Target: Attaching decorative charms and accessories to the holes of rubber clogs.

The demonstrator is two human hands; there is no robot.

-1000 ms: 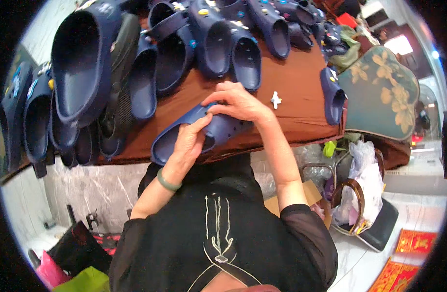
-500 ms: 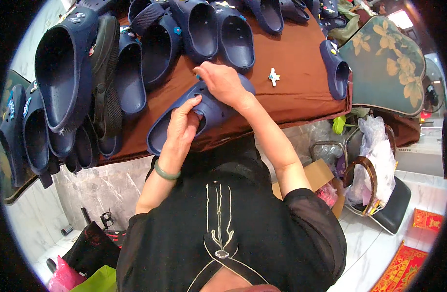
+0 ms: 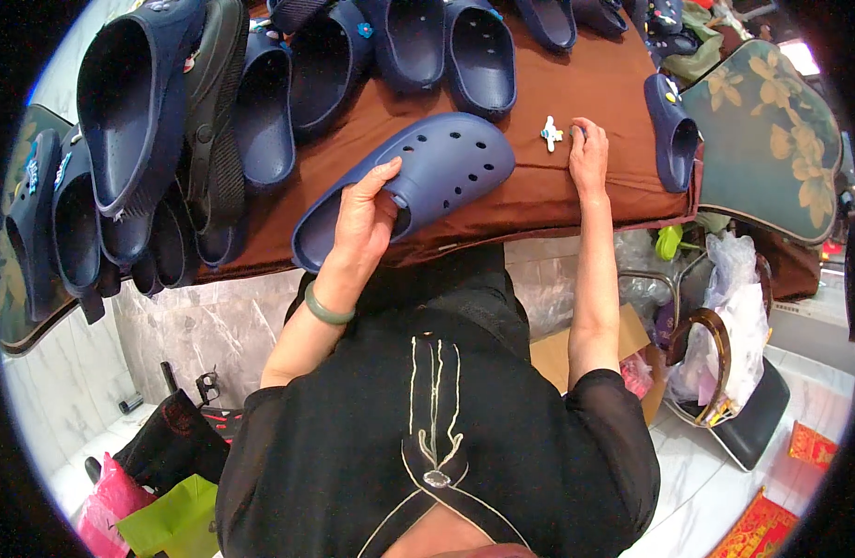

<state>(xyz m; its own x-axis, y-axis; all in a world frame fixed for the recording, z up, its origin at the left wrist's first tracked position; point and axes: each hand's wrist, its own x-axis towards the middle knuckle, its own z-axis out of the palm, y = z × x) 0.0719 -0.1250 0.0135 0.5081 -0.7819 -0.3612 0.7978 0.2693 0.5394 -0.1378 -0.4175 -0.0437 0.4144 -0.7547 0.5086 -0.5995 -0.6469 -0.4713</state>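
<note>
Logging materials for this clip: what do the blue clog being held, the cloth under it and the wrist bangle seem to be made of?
Blue clog: looks like moulded foam or soft plastic, matte, one piece with punched holes; the left hand holds it. Brown cloth: woven fabric, dull, draping over the table edge. Bangle: smooth, glossy pale green, possibly stone or glass; cannot tell which.

Black short-sleeved top with pale embroidered front trim, round button, green bangle (image 3: 327, 311) on left wrist

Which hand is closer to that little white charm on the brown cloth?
Right. The right hand lies on the brown cloth just beside the white charm, fingertips almost at it. The left hand is farther off, gripping the blue clog.
</note>
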